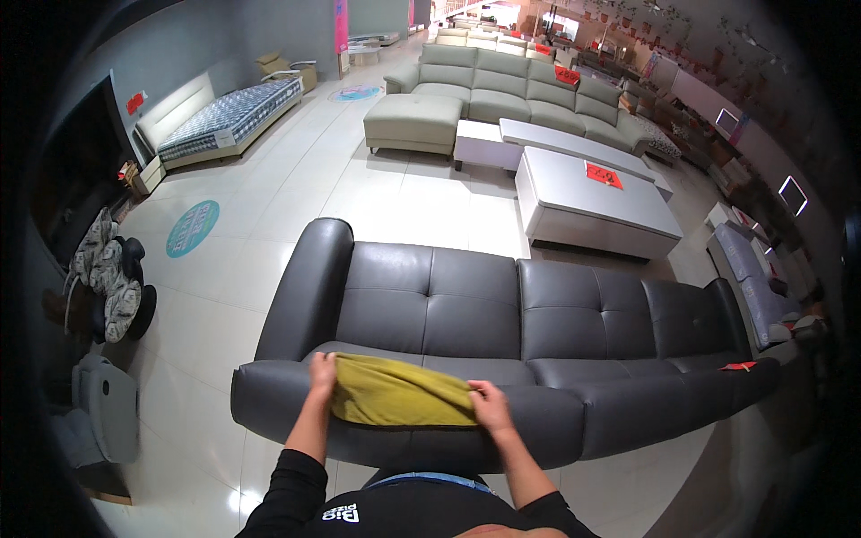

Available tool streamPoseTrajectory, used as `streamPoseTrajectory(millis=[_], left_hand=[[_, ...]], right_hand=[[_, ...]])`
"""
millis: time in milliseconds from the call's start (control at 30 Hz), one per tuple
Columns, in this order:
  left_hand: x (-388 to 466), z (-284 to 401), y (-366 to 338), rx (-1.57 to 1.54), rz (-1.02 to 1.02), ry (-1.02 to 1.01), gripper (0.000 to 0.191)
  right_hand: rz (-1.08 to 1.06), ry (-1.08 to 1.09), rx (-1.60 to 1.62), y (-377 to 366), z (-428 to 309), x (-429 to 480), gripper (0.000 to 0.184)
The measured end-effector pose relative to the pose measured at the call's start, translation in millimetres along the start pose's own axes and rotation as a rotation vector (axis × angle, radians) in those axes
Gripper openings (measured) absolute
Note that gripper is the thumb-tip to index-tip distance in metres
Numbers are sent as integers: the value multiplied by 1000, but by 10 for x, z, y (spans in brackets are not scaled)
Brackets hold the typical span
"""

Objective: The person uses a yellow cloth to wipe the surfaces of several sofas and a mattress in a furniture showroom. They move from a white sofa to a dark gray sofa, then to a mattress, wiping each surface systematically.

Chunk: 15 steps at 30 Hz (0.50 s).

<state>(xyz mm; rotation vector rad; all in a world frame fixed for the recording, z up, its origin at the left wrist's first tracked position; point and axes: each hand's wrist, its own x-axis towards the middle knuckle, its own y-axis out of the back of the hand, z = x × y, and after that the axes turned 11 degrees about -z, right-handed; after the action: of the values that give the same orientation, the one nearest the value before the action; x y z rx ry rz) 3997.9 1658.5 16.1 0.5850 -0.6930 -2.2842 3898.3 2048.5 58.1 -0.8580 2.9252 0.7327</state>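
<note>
A yellow-green cloth (403, 393) is stretched between my two hands over the backrest of a dark grey leather sofa (471, 306). My left hand (323, 374) grips the cloth's upper left corner. At its right end, my right hand (490, 405) pinches the edge between thumb and fingers. The cloth hangs in soft folds along the top of the backrest; whether its lower edge rests on the leather I cannot tell. Beyond it are the seat cushions and the left armrest (306, 289).
Past the sofa stands a white coffee table (599, 195) bearing a red tag, with a light grey sectional sofa (504, 94) behind it. A bed with a checked mattress (229, 121) is at the upper left; a grey chair (107, 403) stands at the lower left.
</note>
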Motion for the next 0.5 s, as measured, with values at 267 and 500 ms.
streamPoseTrajectory(millis=[267, 500], left_hand=[[-289, -1097, 1230, -103, 159, 58, 30], [-830, -632, 987, -171, -39, 42, 28]], right_hand=[[-291, 159, -40, -918, -778, -71, 25], [-285, -13, 189, -598, -527, -366, 37]])
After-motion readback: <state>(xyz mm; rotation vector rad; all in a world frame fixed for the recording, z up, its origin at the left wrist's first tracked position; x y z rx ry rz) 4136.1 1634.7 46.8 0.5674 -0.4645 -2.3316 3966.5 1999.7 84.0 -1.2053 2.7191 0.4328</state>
